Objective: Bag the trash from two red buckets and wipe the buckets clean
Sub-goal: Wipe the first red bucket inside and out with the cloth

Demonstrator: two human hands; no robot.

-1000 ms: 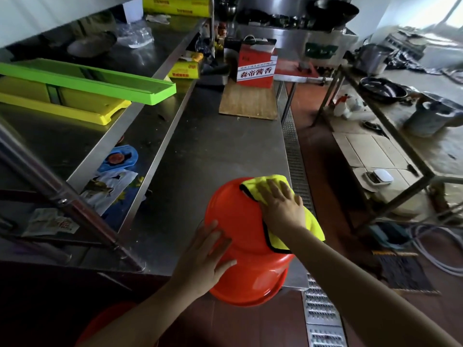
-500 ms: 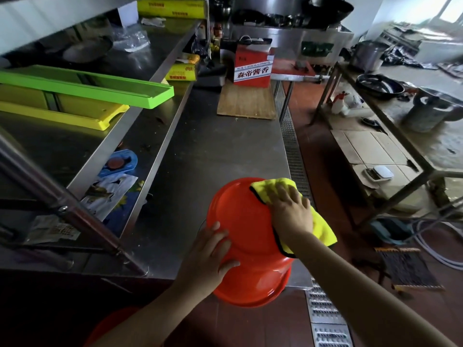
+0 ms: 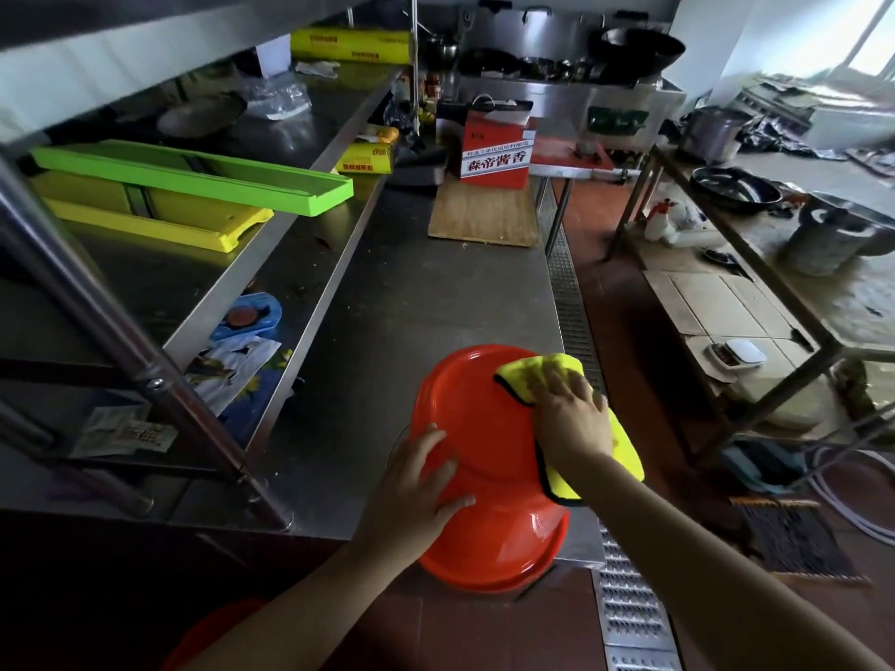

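Compared with a second ago not much has moved: the left hand [image 3: 420, 481] is still flat on the near-left side of the upturned bucket [image 3: 477, 447], fingers spread, steadying it, and the right hand [image 3: 571, 418] has slid the cloth [image 3: 624, 452] a touch further right along the bucket's base, palm pressing down with straight fingers. So the bucket sits under both hands at the near edge of the desk [image 3: 416, 293], overhanging it slightly toward the camera. One yellow cloth, draped over the right rim. A second red bucket [image 3: 208, 636] peeks in at the bottom left, down on the floor, so that's two buckets in total. Further back on the desk there's one wooden board [image 3: 484, 217] with one red box [image 3: 496, 155] on its far end.
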